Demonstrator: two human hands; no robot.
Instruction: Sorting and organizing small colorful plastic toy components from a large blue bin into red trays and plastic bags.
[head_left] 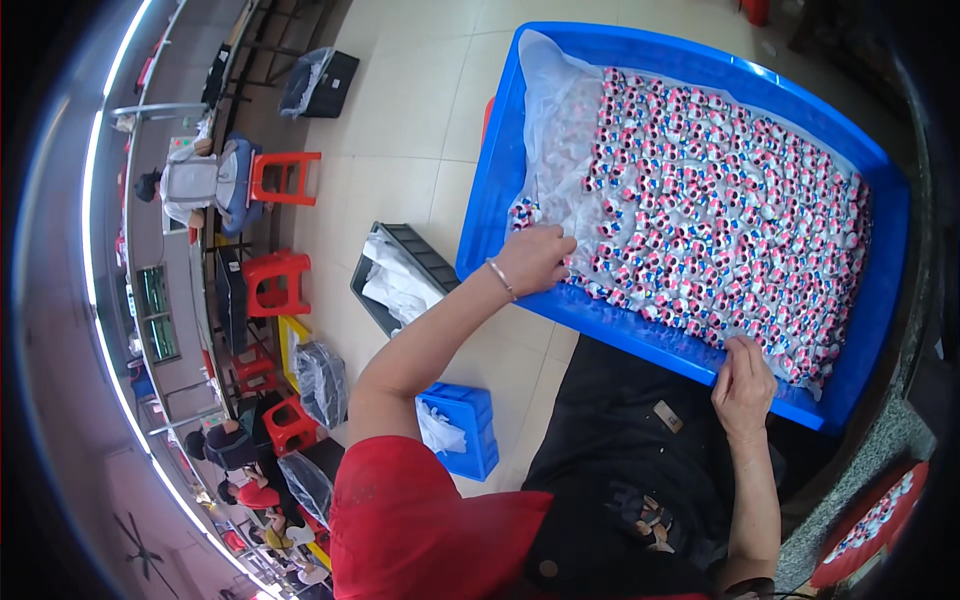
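A: Report hand positions, nearest first.

B: The right hand (744,385) lies flat on the near rim of the blue tray (500,170), fingers extended over the edge, gripping nothing. The left hand (535,258) is farther and to the left, at the tray's near-left edge. It is curled, knuckles up, on the small pink-and-white pieces (720,210). Whether it pinches one cannot be confirmed.

A: Location of the pieces?

B: Inside the tray, on a clear plastic liner (555,110), packed in a dense layer from the near rim to the far-right corner. The far-left portion of the liner is bare.

A: Handling characteristics?

B: Judged light and rigid, each piece small enough for a fingertip pinch. Loose stacking suggests they shift readily. The liner is soft and likely slippery. The tray appears stiff, so take hold at the rim.

A: Surroundings?

B: A dark crate (395,280) stands on the floor to the left, red stools (285,178) farther left.
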